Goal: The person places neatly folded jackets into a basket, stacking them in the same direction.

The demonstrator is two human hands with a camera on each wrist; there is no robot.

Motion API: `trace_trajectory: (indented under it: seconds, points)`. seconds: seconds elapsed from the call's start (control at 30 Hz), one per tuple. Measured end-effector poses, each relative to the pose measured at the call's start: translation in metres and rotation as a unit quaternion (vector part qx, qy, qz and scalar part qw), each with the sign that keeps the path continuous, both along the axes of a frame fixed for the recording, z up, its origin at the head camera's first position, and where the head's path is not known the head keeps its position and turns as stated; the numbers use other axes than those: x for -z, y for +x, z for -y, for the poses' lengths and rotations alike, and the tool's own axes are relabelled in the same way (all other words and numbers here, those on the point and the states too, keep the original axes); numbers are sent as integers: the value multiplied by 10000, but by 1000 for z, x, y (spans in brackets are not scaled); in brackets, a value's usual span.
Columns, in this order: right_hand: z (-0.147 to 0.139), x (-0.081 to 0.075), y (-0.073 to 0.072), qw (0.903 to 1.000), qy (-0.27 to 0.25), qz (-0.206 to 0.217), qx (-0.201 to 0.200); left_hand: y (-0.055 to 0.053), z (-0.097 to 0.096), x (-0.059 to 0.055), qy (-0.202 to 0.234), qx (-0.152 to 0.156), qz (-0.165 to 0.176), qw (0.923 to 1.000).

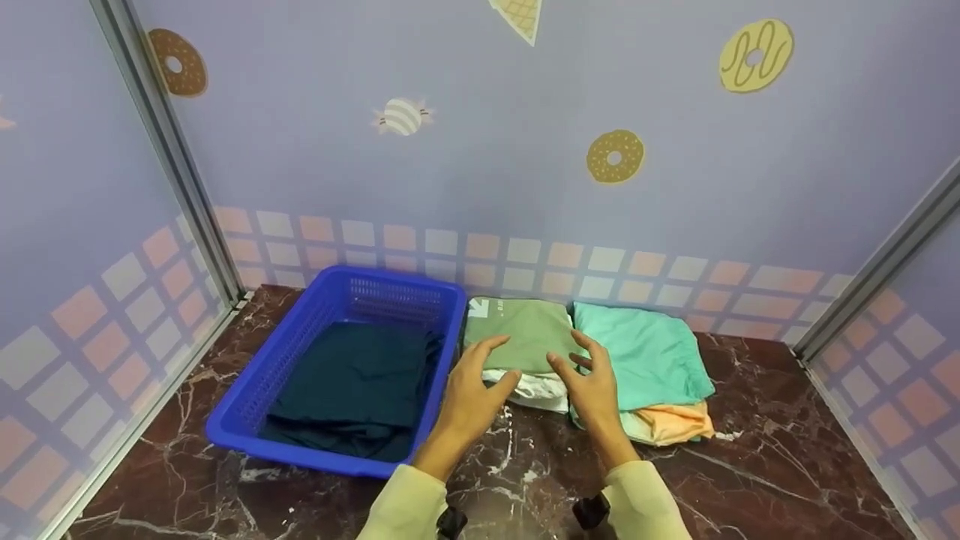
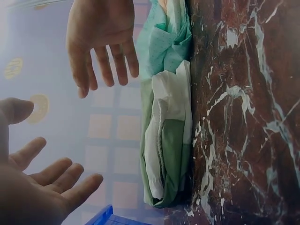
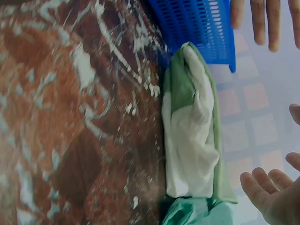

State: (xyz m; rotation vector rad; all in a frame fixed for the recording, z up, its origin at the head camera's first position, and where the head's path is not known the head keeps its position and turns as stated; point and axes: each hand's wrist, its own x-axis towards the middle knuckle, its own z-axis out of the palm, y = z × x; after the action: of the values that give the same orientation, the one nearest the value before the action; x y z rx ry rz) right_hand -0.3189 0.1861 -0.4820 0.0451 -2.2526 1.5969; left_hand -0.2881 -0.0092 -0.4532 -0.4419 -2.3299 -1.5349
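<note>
We see the folded green cloth (image 1: pixel 525 334) near the bench's (image 1: pixel 780 450) back edge, right of the blue basket (image 1: pixel 322 460), just beyond and between our left grip (image 1: pixel 468 394) and right grip (image 1: pixel 594 386), both raised, empty, fingers loosely spread, neither clearly nearer.

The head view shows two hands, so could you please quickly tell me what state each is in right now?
Left hand: open, holding nothing, fingers apart from the green folded garment.
Right hand: open, holding nothing.
</note>
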Motion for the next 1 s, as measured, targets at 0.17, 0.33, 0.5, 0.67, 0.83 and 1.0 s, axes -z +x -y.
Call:
trace_trajectory:
  seconds: [0.17, 0.33, 0.5, 0.67, 0.83, 1.0]
  points:
    - [-6, 5, -3, 9998, 104, 138, 50, -8, -7, 2, -12, -85, 119, 9999]
    - [-10, 9, -4, 9997, 196, 155, 26, -18, -7, 8, 42, -168, 108, 9998]
    - [-12, 11, -7, 9996, 176, 221, 5, -31, -2, 19, -8, -401, 216, 9990]
    - [-13, 12, -13, 9991, 217, 345, -106, -48, 5, 34, -44, -746, 339, 9966]
    - [-13, 13, -21, 9984, 376, 424, -78, -60, 9, 48, 67, -937, 717, 9930]
    - [-14, 18, -29, 9976, 614, 327, -4, -65, 9, 56, 215, -1026, 1199, 9872]
